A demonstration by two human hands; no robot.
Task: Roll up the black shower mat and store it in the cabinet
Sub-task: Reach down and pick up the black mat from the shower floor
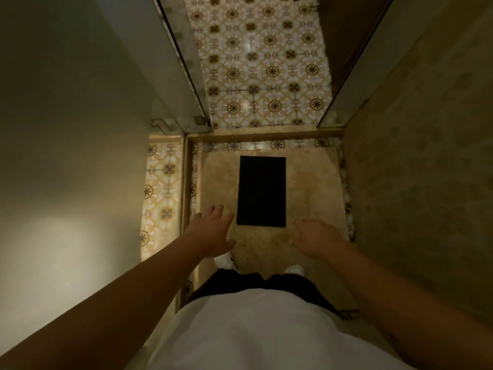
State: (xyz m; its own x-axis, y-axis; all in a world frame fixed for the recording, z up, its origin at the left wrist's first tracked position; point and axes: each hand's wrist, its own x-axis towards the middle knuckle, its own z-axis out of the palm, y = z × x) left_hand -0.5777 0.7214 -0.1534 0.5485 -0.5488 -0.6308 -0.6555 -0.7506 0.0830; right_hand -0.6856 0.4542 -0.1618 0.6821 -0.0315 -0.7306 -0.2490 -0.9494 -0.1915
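Observation:
The black shower mat [261, 191] lies flat and unrolled on the beige stone shower floor [309, 182], a dark rectangle with its long side running away from me. My left hand [213, 231] hovers open, fingers spread, just left of the mat's near left corner. My right hand [316, 237] is open too, palm down, just right of the near right corner. Neither hand touches the mat. No cabinet is in view.
I stand inside a narrow shower stall in white shoes [224, 261]. A pale wall [66, 129] closes the left side and a beige stone wall [426, 156] the right. A glass door [184, 62] stands open onto patterned floor tiles [261, 62] beyond the threshold [264, 132].

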